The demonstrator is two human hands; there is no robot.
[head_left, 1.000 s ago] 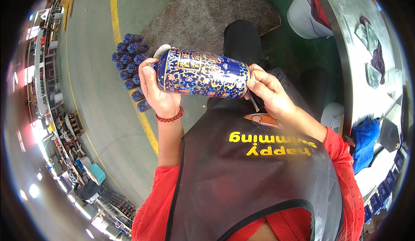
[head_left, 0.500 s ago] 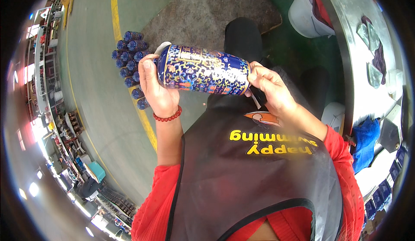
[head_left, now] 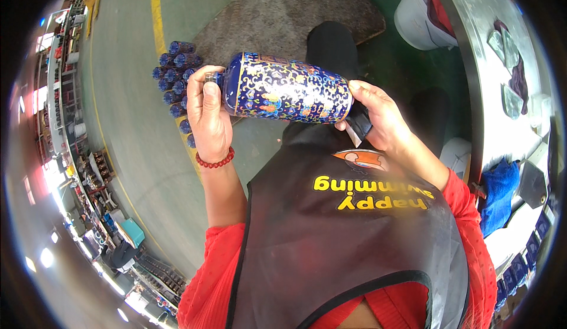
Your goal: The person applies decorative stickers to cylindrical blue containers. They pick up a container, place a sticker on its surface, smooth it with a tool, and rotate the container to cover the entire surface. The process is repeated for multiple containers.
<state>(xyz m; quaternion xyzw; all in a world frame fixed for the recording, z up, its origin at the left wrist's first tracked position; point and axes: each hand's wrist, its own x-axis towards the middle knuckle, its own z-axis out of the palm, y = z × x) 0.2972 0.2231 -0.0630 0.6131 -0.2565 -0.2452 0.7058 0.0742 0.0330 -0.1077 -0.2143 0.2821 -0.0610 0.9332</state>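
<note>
A dark blue bottle [head_left: 289, 90] with a dense gold and coloured floral pattern lies sideways above my lap, its neck to the left and its base to the right. My left hand [head_left: 208, 107] is closed around the short neck [head_left: 214, 79]. At the other end, my right hand [head_left: 378, 113] grips the base with its thumb on the edge. A flat dark tool with a pale, blade-like edge [head_left: 358, 129] sticks out under the right palm; its exact kind is unclear. A dark apron [head_left: 331, 234] covers my front.
Several similar blue bottles [head_left: 174, 78] stand grouped on the floor at the left, by a yellow line [head_left: 156, 10]. At the right, a metal worktable [head_left: 481, 63] bears glassy pieces and a blue cloth [head_left: 499, 199]. A white bucket [head_left: 413, 19] stands beside it.
The bottle has rolled about its long axis, bringing another part of the pattern up, and shifted slightly right. My left hand has its fingers round the neck, and more of the dark tool shows.
</note>
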